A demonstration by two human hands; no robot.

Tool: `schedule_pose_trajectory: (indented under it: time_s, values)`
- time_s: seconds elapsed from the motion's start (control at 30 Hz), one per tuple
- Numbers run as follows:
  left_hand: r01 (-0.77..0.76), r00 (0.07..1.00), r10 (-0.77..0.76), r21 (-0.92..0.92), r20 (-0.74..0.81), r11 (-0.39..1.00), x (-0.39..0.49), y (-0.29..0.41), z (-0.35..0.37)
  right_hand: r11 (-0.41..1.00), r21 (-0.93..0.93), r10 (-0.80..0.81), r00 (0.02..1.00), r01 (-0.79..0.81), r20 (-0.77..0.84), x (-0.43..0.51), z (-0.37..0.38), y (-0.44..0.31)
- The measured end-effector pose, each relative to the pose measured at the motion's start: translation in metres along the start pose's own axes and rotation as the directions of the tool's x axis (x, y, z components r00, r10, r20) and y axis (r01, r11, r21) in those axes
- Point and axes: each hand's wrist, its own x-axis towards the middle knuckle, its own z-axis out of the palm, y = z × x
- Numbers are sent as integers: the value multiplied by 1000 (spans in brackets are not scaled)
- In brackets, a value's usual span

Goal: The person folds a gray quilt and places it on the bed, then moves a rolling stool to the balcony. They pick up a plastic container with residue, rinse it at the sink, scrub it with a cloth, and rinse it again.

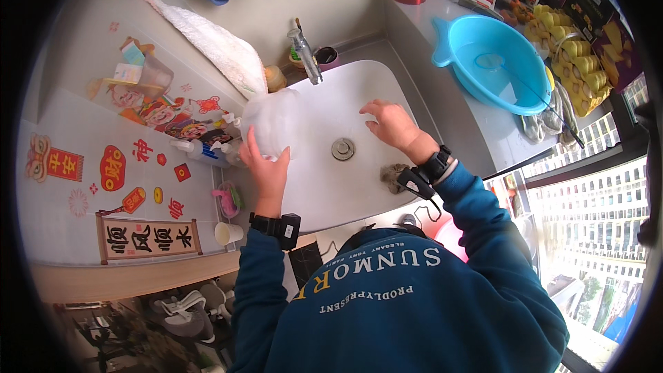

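My left hand (266, 171) grips a translucent plastic container (272, 116) over the left side of a white washbasin (321, 191), its thumb and fingers spread along the near side. The container's far side reaches towards the white towel. Over the right part of the basin hangs my right hand (392, 123), fingers apart and bent, holding nothing. Between the hands is a round metal drain stopper (343, 149). A wet-looking grey-brown wad (394, 177), perhaps a scrubber or cloth, rests in the basin below my right wrist. A chrome faucet (306, 57) stands at the basin's far edge.
On the right ledge sits a blue fish-shaped basin (497, 65) with a thin-handled net in it, beside grey gloves (546, 114). Pump bottles (199, 151) and a paper cup (228, 233) line the left side. A white towel (212, 44) hangs on the wall.
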Motion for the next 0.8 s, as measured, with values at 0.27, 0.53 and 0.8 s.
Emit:
schedule_pose_trajectory:
  time_s: [0.27,0.53,0.8]
  values:
    - [650,735,-477,-700,482,295,-20,-27,37,978,-3,-203,950,209,-237,29,-19,-32]
    - [743,608,-455,-668,651,37,-22,0,69,854,-464,-374,899,237,-228,145,-16,-63]
    - [758,556,-441,-647,705,-80,-31,3,75,615,-707,-511,859,348,-21,190,-10,-50]
